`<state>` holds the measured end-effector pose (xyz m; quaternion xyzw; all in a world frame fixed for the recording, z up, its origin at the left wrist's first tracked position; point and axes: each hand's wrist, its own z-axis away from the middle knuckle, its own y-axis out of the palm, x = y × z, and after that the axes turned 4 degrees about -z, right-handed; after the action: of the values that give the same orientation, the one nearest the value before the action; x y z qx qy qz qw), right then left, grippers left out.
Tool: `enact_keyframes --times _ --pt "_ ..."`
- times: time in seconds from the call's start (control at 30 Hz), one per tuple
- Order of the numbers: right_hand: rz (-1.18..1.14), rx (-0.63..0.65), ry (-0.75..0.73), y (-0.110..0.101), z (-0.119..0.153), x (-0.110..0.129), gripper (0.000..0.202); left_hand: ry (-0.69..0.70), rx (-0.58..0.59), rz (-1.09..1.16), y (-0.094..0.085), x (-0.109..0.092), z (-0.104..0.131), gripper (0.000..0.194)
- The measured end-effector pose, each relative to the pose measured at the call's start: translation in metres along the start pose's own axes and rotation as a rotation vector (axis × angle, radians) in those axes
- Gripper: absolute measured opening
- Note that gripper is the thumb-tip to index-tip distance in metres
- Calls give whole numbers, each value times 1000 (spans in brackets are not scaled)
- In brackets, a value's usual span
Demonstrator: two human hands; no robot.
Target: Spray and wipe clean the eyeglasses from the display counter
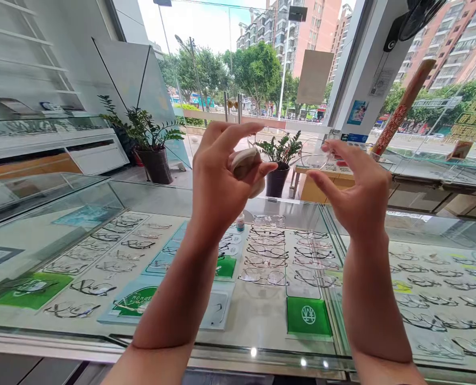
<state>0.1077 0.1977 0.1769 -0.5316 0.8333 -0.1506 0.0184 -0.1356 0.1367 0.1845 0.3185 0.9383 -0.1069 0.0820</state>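
Raised above the glass counter, a thin-framed pair of eyeglasses spans the gap between my two hands. Its clear lenses barely stand out from the background. My left hand is curled around a pale, crumpled cloth, its index finger stretched towards the left end of the frame. At the other end, my right hand has its index finger against the frame, and its thumb is apart below. The exact contact of the fingertips is hard to make out.
Under the glass counter top lie rows of eyeglasses and a green cloth packet. A small white bottle stands near the middle. Beyond are potted plants, a second display counter and a glass front onto the street.
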Motion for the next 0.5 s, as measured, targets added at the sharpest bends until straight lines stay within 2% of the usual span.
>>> enact_keyframes --times 0.1,0.2,0.3,0.5 --pt "86 -50 -44 2 0 1 45 21 -27 21 11 8 0 45" --pt "141 -76 -59 4 1 0 48 29 -9 41 22 18 2 54" --pt "149 -80 -65 5 2 -1 47 29 -15 40 30 26 4 61" --pt "123 -66 -42 3 1 3 47 9 -74 43 39 33 6 61"
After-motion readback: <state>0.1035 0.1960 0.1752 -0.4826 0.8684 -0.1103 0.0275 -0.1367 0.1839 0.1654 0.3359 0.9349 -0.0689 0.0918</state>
